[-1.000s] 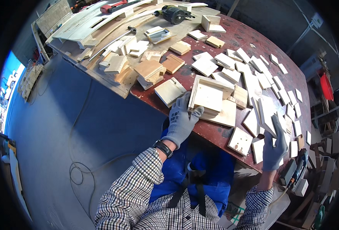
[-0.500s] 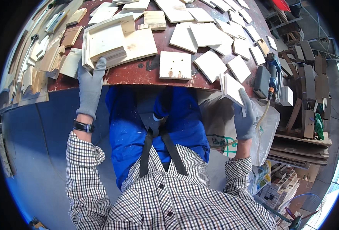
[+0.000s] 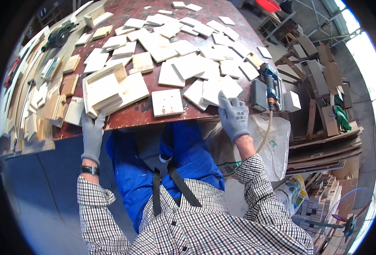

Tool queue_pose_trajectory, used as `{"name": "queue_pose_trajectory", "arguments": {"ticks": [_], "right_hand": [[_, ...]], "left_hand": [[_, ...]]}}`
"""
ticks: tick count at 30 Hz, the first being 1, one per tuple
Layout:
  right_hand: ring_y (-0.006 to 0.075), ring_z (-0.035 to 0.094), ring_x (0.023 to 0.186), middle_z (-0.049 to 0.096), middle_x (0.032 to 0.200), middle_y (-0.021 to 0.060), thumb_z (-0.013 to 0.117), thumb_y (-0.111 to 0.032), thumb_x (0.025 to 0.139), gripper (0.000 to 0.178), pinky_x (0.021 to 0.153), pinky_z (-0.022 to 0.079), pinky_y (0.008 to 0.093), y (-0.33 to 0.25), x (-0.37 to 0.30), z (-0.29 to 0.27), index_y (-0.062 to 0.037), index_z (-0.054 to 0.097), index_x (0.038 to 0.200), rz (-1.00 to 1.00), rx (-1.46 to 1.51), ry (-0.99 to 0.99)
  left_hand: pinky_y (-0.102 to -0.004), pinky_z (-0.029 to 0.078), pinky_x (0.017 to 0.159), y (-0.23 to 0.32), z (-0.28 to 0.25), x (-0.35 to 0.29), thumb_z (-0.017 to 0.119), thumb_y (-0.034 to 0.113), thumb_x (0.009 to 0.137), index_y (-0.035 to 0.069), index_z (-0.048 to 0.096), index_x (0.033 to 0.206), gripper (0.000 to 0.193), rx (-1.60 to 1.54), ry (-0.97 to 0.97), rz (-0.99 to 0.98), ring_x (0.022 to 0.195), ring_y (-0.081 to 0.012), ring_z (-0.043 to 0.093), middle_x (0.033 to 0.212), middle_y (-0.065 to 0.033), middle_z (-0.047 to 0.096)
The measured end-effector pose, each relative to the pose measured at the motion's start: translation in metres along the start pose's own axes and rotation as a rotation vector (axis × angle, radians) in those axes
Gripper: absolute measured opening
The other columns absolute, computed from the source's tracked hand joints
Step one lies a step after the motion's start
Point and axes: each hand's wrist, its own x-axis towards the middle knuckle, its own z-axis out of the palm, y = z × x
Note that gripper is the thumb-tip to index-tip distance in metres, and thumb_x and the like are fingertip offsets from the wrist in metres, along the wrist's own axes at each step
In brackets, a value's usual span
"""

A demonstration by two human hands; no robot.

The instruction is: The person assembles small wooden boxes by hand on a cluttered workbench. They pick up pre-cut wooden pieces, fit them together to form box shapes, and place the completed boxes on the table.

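My left hand (image 3: 92,134), in a grey glove, grips the near corner of a shallow open box of pale wood (image 3: 104,92). The box rests tilted over a flat board (image 3: 133,88) at the table's near edge. My right hand (image 3: 235,115), also gloved, has its fingers at the near edge of a pale square wooden board (image 3: 224,89). That board lies partly over another board (image 3: 194,94); the thumb's grip is hard to see. Between the hands lies a square board with small dark holes (image 3: 167,103).
Many loose pale boards cover the dark red table (image 3: 124,120). A blue and black power tool with a hose (image 3: 271,87) sits by its right edge, near a dark case (image 3: 259,95). A plastic bag (image 3: 277,146) hangs below. Wood scraps (image 3: 52,106) lie left.
My right hand has moved left and inward, bringing its board from beyond the table edge down onto other boards. My left hand stays on the box. The view has shifted, showing more table.
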Motion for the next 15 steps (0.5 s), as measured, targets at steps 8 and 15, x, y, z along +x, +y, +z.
{"name": "queue_pose_trajectory", "arguments": {"ticks": [8, 15], "right_hand": [[0.0339, 0.061, 0.111, 0.063, 0.131, 0.0112, 0.063, -0.058, 0.095, 0.075, 0.095, 0.044, 0.0472, -0.031, 0.010, -0.040, -0.0160, 0.050, 0.156, 0.021, 0.112, -0.247], [0.0361, 0.062, 0.111, 0.068, 0.131, 0.0147, 0.065, -0.054, 0.097, 0.078, 0.096, 0.048, 0.0464, -0.005, 0.020, -0.023, -0.0127, 0.043, 0.160, 0.053, 0.388, -0.160]], "left_hand": [[-0.0351, 0.036, 0.118, -0.002, -0.010, 0.000, 0.069, 0.018, 0.102, 0.000, 0.023, 0.166, 0.080, 0.095, -0.013, -0.112, 0.138, -0.0247, 0.047, 0.159, -0.0154, 0.043], [-0.0384, 0.042, 0.110, 0.016, -0.006, -0.002, 0.070, 0.023, 0.102, -0.004, 0.036, 0.156, 0.069, 0.004, 0.000, -0.200, 0.125, -0.0260, 0.054, 0.146, -0.0166, 0.053]]}}
